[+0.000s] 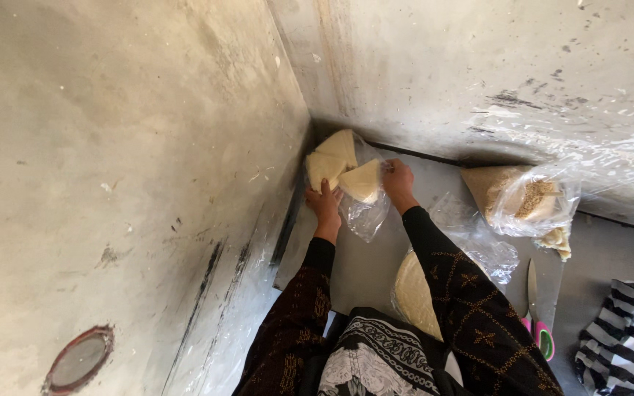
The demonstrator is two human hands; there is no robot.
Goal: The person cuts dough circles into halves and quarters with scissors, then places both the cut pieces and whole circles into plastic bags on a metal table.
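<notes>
Three pale yellow wedge-shaped pieces [340, 165] lie in the corner where two grey walls meet, partly inside a clear plastic bag [367, 216]. My left hand [324, 202] grips the lower left wedge. My right hand [398, 183] holds the bag's edge beside the right wedge. Both arms wear dark patterned sleeves.
A round flat pale disc [412, 293] in plastic lies under my right forearm. Another clear bag with tan crumbly contents [526, 198] sits at the right. Scissors with pink and green handles [536, 315] lie nearby, and striped cloth [629, 345] is at the far right. A round rimmed opening [78, 359] is at lower left.
</notes>
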